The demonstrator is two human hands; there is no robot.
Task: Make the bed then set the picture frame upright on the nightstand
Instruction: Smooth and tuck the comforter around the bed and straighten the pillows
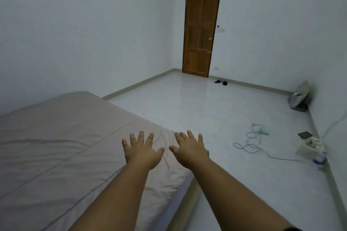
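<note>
While hands (165, 153) spread, cable (249, 140) perhaps litters floor (187, 99).

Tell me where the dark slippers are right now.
In the head view, the dark slippers lie on the white floor at the far end of the room, just right of the wooden door, close to the baseboard.

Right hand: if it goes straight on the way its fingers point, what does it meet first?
Probably nothing close. The right hand is open above the bed corner; beyond it lies bare floor, then the far door. Depth is unclear.
</note>
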